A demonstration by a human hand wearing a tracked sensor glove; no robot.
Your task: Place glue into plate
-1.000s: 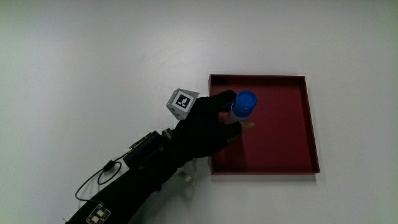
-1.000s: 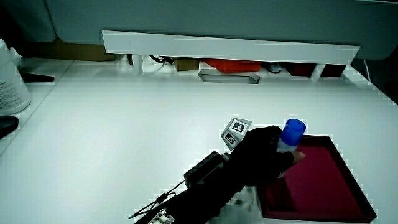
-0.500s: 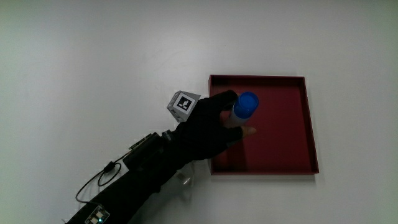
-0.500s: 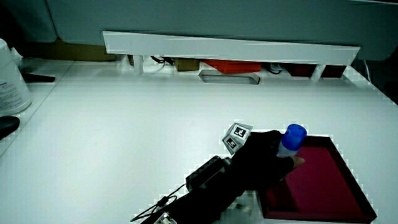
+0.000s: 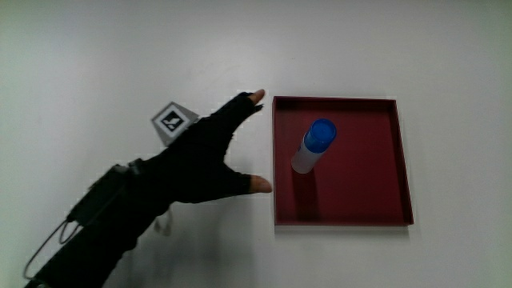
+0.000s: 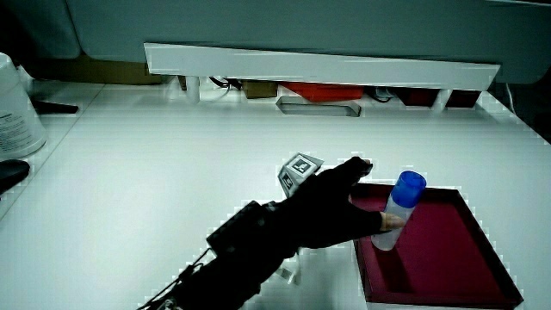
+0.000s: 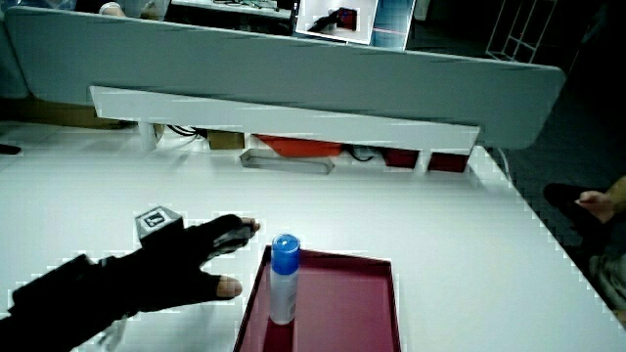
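Glue: your glue stick (image 5: 313,146) stands upright inside the plate (image 5: 376,210), blue cap up, near the rim closest to your hand.
Plate: a dark red square tray on the white surface (image 5: 120,56).
Hand: your hand (image 5: 204,156) rests beside the plate, fingers spread apart, holding nothing and clear of the glue.
Cube: the patterned cube (image 5: 174,121) sits on the hand's back.

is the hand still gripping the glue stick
No, the hand is open beside the red tray, apart from the glue stick standing upright in it.
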